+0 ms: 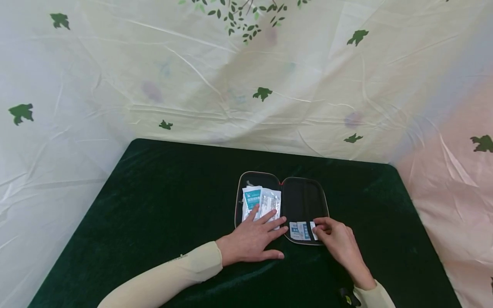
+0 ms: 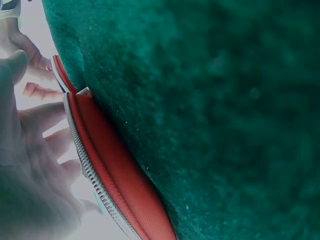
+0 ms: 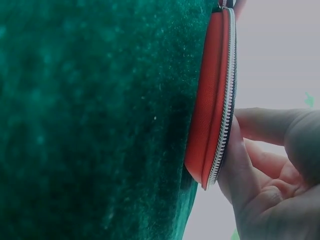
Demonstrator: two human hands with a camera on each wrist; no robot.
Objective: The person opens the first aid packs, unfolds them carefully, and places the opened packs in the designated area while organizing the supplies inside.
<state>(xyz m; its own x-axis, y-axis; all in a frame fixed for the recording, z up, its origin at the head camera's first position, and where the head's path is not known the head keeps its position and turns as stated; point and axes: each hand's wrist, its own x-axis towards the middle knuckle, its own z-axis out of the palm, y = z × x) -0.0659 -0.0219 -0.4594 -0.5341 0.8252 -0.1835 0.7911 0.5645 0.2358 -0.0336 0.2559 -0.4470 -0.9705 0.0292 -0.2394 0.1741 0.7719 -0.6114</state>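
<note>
A zip case (image 1: 306, 199) lies spread open on the table, its lining black and its outer shell (image 2: 117, 167) red with a metal zipper (image 3: 226, 107). In its left half sit a teal-and-white packet (image 1: 252, 196) and a silver-white packet (image 1: 272, 199). My left hand (image 1: 254, 241) rests over them with fingers spread and straight, covering their lower part. Small blue-and-white packets (image 1: 298, 231) are tucked along the bottom of the right half, under a dark strap. At that half's lower right, my right hand (image 1: 340, 241) pinches the edge of a small white packet (image 1: 313, 230) between thumb and fingers.
A dark green velvety cloth (image 1: 173, 184) covers the table. Behind and at both sides hangs a pale curtain (image 1: 215, 77) with green leaf prints. A small dark object (image 1: 348, 297) is by the right sleeve.
</note>
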